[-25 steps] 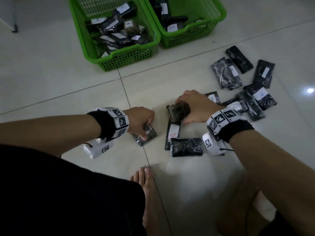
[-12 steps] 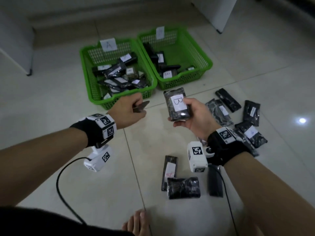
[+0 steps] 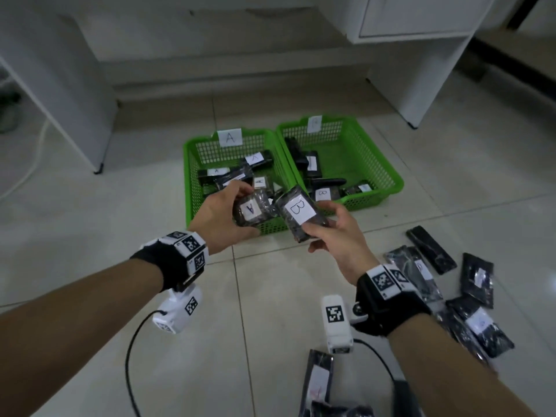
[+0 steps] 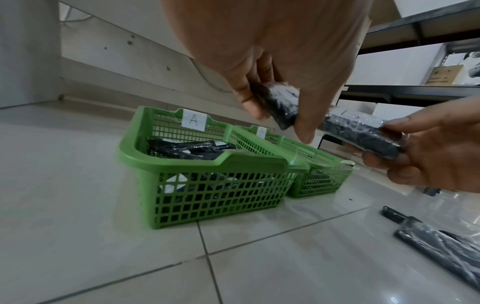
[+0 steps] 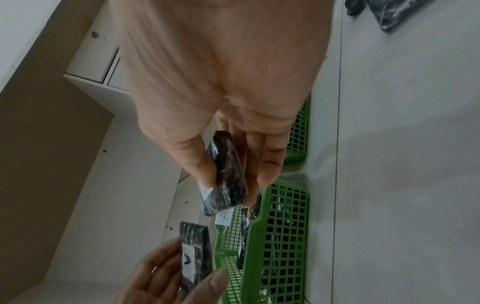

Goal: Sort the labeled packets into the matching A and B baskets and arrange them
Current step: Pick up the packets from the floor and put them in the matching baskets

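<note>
Holding packet A (image 3: 251, 210) in left hand (image 3: 224, 216), fingers curled round it, above A basket's (image 3: 189, 188) near wall | right hand (image 3: 334, 236) grips packet B (image 3: 301, 212), long axis pointing ahead toward B basket (image 3: 391, 179) just beyond its fingertips | room open in both baskets; unsorted packets (image 3: 478, 323) behind right wrist.

Pale tiled floor (image 3: 90, 236), white cabinets (image 3: 415, 40)

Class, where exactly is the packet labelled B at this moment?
In the head view, the B packet is held in the right hand, just right of the A packet, in front of the two green baskets.
</note>
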`<state>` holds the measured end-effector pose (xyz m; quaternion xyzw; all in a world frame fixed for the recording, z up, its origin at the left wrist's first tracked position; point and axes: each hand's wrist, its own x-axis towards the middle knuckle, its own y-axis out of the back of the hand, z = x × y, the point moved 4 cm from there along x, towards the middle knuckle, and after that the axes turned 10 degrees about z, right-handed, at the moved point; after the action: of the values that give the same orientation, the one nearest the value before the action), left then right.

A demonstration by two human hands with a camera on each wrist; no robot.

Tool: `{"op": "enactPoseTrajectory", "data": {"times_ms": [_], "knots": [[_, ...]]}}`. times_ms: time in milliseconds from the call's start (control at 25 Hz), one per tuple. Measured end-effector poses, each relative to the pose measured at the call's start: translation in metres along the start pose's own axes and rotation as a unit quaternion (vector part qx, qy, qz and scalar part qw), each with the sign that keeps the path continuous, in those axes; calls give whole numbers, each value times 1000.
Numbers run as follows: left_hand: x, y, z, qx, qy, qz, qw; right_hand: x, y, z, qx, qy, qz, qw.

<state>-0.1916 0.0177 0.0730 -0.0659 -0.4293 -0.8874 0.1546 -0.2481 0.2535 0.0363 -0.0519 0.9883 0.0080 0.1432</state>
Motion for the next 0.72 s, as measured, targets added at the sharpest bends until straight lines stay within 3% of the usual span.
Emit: {"op": "enactPoseTrajectory", "data": {"times_ms": [120, 240, 400, 520, 720], "knots": [[16, 1, -9, 22, 6, -12, 1000, 14, -13, 6, -2, 24, 11, 1000], [40, 5, -11, 48, 7, -15, 999, 35, -24, 1, -88, 84, 27, 992], [90, 13, -17, 54, 51, 27, 997, 64, -39, -33, -241, 215, 76, 943], [119, -1, -15, 65, 56, 35, 996, 96, -17, -56, -243, 209, 191, 928], [119, -68, -31, 83, 129, 1, 988, 150, 28, -45, -377, 162, 202, 889]]}}
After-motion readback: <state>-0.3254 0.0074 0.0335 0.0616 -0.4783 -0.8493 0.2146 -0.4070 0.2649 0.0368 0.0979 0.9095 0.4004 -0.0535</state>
